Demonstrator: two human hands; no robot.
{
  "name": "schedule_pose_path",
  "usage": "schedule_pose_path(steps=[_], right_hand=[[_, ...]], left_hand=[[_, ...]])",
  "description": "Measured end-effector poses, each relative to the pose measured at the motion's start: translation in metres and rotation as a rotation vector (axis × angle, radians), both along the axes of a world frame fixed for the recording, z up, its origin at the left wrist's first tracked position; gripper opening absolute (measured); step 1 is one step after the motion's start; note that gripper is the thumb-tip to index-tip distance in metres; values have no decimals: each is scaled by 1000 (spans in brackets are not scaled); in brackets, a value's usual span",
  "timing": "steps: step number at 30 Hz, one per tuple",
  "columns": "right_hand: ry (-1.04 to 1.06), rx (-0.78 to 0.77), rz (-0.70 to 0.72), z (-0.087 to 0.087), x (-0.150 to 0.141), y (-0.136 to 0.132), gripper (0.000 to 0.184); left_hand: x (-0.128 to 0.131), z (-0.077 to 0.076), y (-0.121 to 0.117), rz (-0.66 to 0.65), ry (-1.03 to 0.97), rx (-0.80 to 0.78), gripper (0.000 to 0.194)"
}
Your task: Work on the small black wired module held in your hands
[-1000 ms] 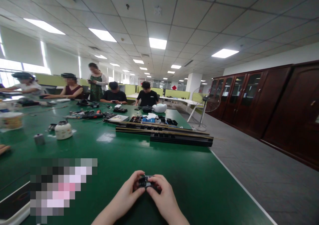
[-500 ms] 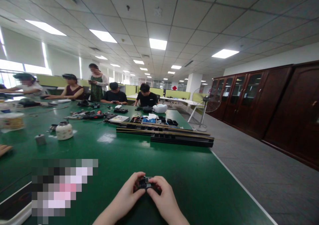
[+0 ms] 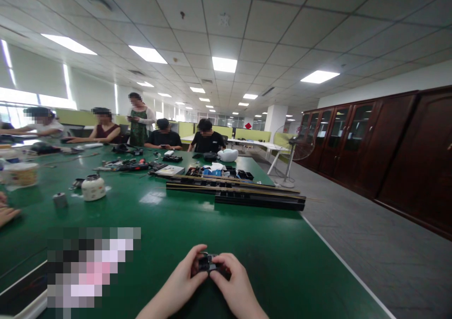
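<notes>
Between my two hands, just above the green table (image 3: pixel 289 253), is a small black part (image 3: pixel 208 264) with some grey or shiny bits; its exact kind is too small to make out. My left hand (image 3: pixel 187 272) grips its left side, thumb in front and fingers behind. On the other side my right hand (image 3: pixel 229 272) pinches it in the same way. The thumbs nearly meet at its near edge, and the fingers cover much of it.
Long black rails (image 3: pixel 261 200) with thin brass-coloured rods lie ahead. A white jar (image 3: pixel 93 187), a grey metal block (image 3: pixel 60 200) and a tub (image 3: pixel 21 174) stand to the left. Another person's hand (image 3: pixel 7 213) rests at the left edge. Several people sit or stand beyond.
My hands keep their hold on the black part, with only a slight shift of the fingers. The whole view has drifted a little, and more of the neighbour's hand shows at left.
</notes>
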State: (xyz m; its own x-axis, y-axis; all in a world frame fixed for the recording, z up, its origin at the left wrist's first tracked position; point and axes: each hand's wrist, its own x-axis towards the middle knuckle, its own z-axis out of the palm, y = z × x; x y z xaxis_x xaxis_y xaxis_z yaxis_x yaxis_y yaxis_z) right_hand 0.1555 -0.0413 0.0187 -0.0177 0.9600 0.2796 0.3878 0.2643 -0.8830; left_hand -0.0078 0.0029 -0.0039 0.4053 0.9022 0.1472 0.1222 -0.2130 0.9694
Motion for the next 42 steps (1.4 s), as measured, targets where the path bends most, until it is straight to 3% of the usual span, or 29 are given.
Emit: schedule_pose_path(steps=[7, 12, 23, 42], right_hand=[[8, 3, 2, 1, -1, -2, 17], [10, 16, 5, 2, 0, -2, 17], [-92, -1, -67, -1, 1, -1, 19], [-134, -12, -66, -2, 1, 1, 19]], left_hand=[[-1, 8, -3, 9, 56, 19, 40], [-3, 16, -5, 70, 182, 145, 37], [-6, 10, -4, 72, 262, 198, 42], [-8, 8, -3, 99, 298, 250, 41]])
